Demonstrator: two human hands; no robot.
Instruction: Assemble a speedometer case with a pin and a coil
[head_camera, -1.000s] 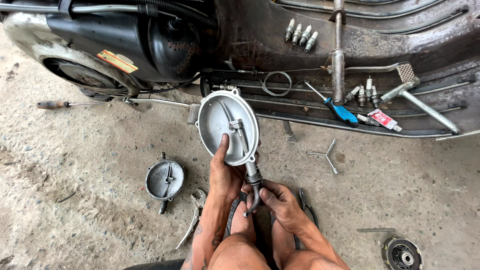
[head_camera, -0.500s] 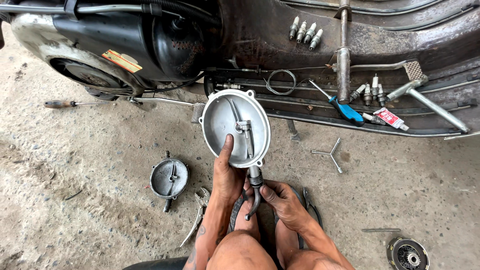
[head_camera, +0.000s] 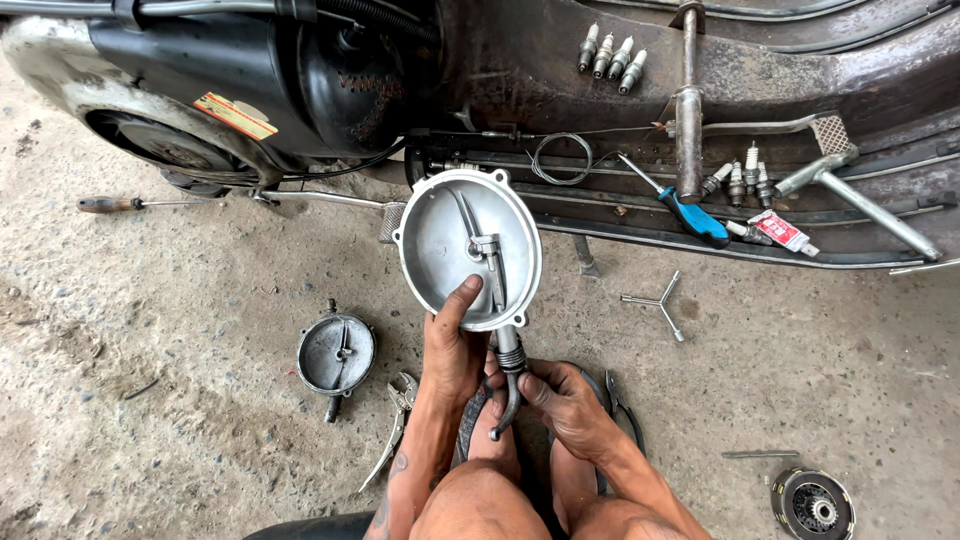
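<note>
Head view showed the left hand (head_camera: 452, 345) gripping the lower rim of a round grey metal cover (head_camera: 468, 248), thumb pressed on its inner face, holding it up above the knees. Just beside it, the right hand (head_camera: 560, 400) was closed around the curved lever arm (head_camera: 508, 385) hanging from the cover's bottom edge. To work this lever well, the cover would probably need to stay braced by the left hand while the right turned the arm steadily, not jerked it. Left of the left hand, a pair of pliers (head_camera: 392, 430) and a second, darker cover (head_camera: 335, 354) lay on the gritty concrete floor (head_camera: 180, 420). Right of the right hand sat a three-way wrench (head_camera: 660, 303). Beyond both hands, a blue-handled screwdriver (head_camera: 690, 212) and spark plugs (head_camera: 607, 55) rested on the rusty scooter body (head_camera: 560, 90).
</note>
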